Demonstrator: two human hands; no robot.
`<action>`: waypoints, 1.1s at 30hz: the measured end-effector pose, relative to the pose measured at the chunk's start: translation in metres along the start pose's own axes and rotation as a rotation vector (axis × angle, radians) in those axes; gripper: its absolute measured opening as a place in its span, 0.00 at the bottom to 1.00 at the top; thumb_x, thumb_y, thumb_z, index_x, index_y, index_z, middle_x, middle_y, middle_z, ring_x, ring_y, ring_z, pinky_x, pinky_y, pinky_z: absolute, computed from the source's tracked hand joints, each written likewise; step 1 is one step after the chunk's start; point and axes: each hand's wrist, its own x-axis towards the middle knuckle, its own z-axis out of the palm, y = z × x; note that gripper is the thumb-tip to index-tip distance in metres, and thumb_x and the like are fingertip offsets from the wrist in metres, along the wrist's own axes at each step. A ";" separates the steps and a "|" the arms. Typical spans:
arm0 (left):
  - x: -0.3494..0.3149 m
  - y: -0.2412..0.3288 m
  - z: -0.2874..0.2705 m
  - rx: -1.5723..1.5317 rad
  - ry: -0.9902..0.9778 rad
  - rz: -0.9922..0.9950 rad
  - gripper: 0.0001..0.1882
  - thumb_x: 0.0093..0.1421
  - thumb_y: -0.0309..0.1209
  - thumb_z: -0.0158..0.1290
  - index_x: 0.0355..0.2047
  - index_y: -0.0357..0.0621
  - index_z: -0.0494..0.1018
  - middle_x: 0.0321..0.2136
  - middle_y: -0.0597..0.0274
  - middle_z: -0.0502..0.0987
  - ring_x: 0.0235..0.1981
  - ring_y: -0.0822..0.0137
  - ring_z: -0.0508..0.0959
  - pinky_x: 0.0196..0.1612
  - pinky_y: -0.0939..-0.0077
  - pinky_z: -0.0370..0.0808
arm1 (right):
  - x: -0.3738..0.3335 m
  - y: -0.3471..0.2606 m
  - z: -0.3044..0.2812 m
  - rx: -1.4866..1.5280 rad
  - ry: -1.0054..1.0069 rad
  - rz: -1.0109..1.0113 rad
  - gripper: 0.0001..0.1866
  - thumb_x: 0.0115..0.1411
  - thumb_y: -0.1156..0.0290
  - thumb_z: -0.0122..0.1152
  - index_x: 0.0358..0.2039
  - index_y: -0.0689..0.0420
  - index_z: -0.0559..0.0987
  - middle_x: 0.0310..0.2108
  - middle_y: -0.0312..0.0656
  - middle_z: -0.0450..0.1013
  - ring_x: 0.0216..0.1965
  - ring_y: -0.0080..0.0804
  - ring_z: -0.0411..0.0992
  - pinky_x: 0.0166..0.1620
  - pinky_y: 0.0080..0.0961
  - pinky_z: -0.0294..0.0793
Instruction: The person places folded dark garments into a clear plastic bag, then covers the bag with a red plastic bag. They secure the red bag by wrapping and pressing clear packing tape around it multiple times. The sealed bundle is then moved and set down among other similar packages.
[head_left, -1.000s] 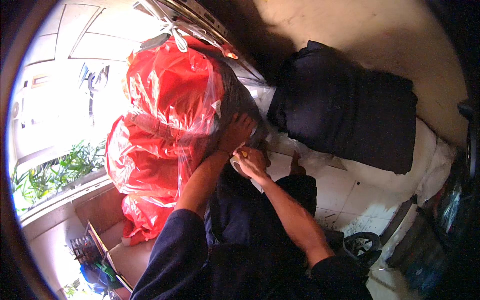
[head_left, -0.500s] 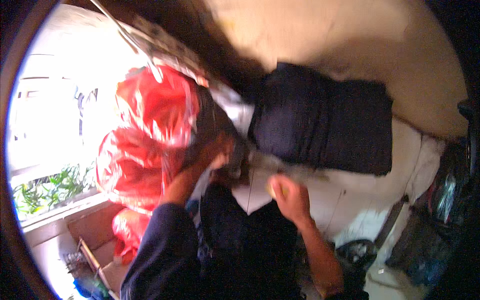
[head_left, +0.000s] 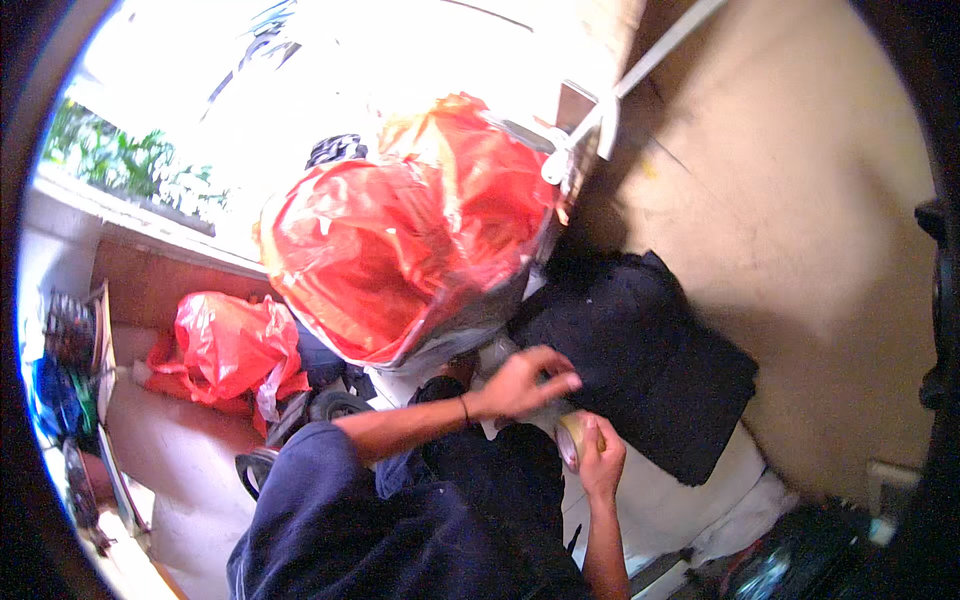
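My right hand is closed around a roll of tape, yellowish at its edge. Just above and to the left of it, my left hand has its fingers stretched out and slightly bent, with a gap at the thumb. Some pale, see-through material shows below that hand; whether it is a strip of tape I cannot tell. Beyond both hands lies a black folded cloth bundle on light tiles. A large red plastic bag, bulging and full, stands ahead of my left hand.
A smaller red bag sits at the left beside a low ledge. Green plants grow outside beyond it. A tan wall rises at the right. A white pole slants at the top. Dark plastic-wrapped items lie at the lower right.
My view has turned, so the bags and bundle appear shifted. My left hand has moved away from the large bag's side and come close to the tape roll, still in my right hand.
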 end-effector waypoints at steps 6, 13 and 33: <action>-0.011 0.130 -0.083 -0.008 0.504 -0.016 0.11 0.63 0.33 0.70 0.44 0.45 0.88 0.36 0.55 0.84 0.41 0.55 0.84 0.47 0.62 0.81 | 0.059 -0.158 0.059 0.018 -0.191 -0.283 0.18 0.80 0.62 0.55 0.51 0.64 0.84 0.43 0.45 0.85 0.45 0.31 0.81 0.52 0.32 0.80; -0.014 0.164 -0.199 0.090 0.977 0.144 0.04 0.63 0.23 0.68 0.38 0.39 0.87 0.36 0.56 0.85 0.41 0.60 0.86 0.46 0.67 0.83 | 0.085 -0.291 0.171 -0.065 -0.255 -0.655 0.21 0.82 0.63 0.49 0.56 0.66 0.83 0.51 0.56 0.85 0.54 0.48 0.85 0.57 0.38 0.82; -0.019 0.150 -0.359 0.018 0.810 0.007 0.11 0.62 0.27 0.71 0.37 0.38 0.79 0.34 0.61 0.81 0.41 0.65 0.80 0.48 0.66 0.76 | 0.128 -0.373 0.269 -0.249 -0.486 -0.937 0.30 0.75 0.67 0.47 0.73 0.70 0.69 0.63 0.65 0.77 0.64 0.55 0.79 0.64 0.40 0.79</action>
